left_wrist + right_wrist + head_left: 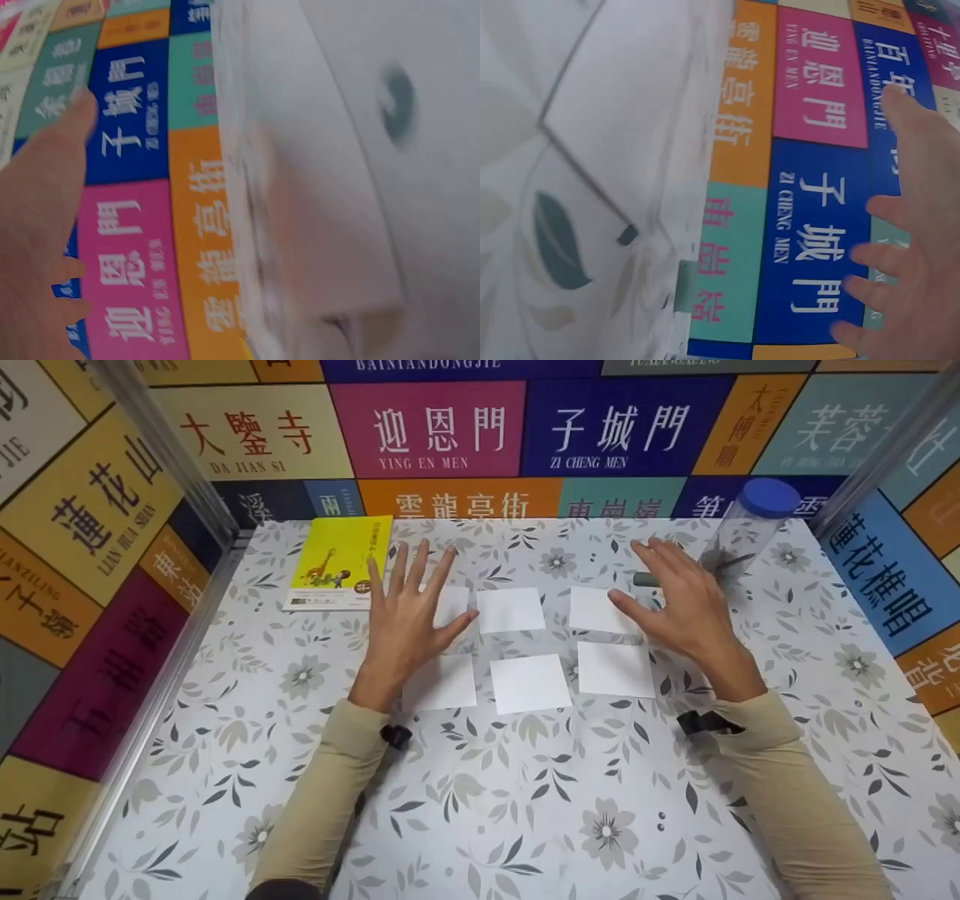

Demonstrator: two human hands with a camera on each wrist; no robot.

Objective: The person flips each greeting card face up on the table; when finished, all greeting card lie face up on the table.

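Six white cards lay on the patterned counter in two rows of three, between and partly beneath the person's two hands. The upper right card lay to the left of the right hand, and in the head view the thumb overlapped its right part; that hand was clearly the nearer one. The left hand was over the left end of the rows, hiding much of the upper left card and a corner of the lower left card. The upper middle card and lower middle card lay in the gap between the hands, and the lower right card lay on the near side of the right thumb.

The left fingers were straight and spread wide, with the thumb out towards the middle; the right fingers were closer together, the thumb well apart from them. Neither hand held anything, and both wrist views showed the hands raised off the counter.

The cards looked plain, flat and slightly wider than tall, their longer sides running roughly left to right, a few slightly skewed. A short green stick showed beside the right fingers, partly hidden, its long axis also running left to right.
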